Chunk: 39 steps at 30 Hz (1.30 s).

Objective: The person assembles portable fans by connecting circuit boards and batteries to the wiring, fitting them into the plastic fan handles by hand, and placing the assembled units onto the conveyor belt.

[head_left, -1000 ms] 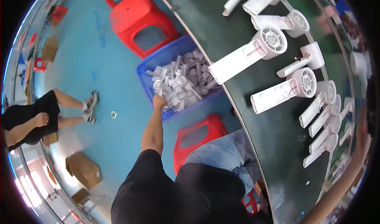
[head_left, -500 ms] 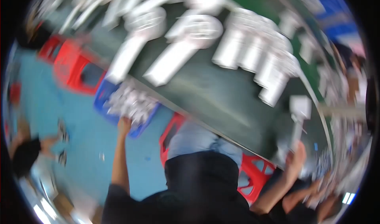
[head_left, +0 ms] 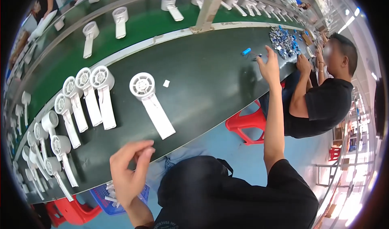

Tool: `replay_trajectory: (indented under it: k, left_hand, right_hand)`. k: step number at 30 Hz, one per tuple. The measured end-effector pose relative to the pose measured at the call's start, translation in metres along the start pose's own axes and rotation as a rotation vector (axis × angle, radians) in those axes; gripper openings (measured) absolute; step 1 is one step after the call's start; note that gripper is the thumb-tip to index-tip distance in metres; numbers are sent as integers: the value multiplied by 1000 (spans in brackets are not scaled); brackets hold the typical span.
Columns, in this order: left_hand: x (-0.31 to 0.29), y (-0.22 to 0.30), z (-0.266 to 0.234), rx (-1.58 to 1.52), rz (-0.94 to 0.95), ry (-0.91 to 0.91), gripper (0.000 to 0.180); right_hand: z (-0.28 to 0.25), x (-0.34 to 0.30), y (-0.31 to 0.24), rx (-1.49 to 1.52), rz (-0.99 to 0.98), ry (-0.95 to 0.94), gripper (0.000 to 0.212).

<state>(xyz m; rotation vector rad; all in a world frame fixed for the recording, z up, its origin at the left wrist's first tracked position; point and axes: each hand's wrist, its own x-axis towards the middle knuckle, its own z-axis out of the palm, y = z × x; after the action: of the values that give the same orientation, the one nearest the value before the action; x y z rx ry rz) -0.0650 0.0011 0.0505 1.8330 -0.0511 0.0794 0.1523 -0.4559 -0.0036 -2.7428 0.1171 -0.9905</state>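
Observation:
A white handheld fan lies in front of me on the dark green table, its round grille head away from me. A small white piece rests beside the head. My left hand hovers at the table's near edge, below the fan's handle. Its fingers curve loosely toward the thumb, with nothing visible between them. My right hand reaches far right over the table, thumb and forefinger apart. Close to its thumb are thin dark wires beside a blue cylinder, which looks like a battery cell. Whether the thumb touches the wires is unclear.
Several white fans stand grouped at the left. Beyond a pale rail, more fans lie on a green belt. A metal post rises there. At right, a co-worker sits by a blue-and-silver heap. Below left is a blue basket.
My view has swung to the right. My left hand has left the basket of small white parts. My right hand, earlier beside a white fan, now reaches toward the blue cylinder.

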Motion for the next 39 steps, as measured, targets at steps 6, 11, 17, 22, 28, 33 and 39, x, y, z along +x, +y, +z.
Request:
replay_trajectory:
  k: [6, 11, 17, 22, 28, 33, 39]
  left_hand:
    - [29, 9, 22, 178, 127, 68, 8]
    - [46, 14, 39, 411, 458, 218, 15]
    - [55, 24, 21, 302, 438, 184, 26]
    - [45, 17, -8, -397, 206, -57, 52]
    - [33, -10, -17, -687, 103, 4, 27]
    - [38, -8, -7, -369, -106, 140, 34]
    - [51, -19, 23, 623, 232, 139, 18]
  right_hand:
    - [-1, -5, -17, 641, 248, -329, 38]
    - [-47, -37, -131, 1067, 178, -476, 40]
    - [-61, -58, -212, 1553, -125, -679, 50]
    - [-44, -56, -270, 1643, -688, -562, 49]
    - [-27, -67, -289, 1631, -740, -562, 47]
    - [-19, -74, -250, 1376, -203, -844, 29]
    - [-14, -93, -247, 1210, -98, -948, 21]
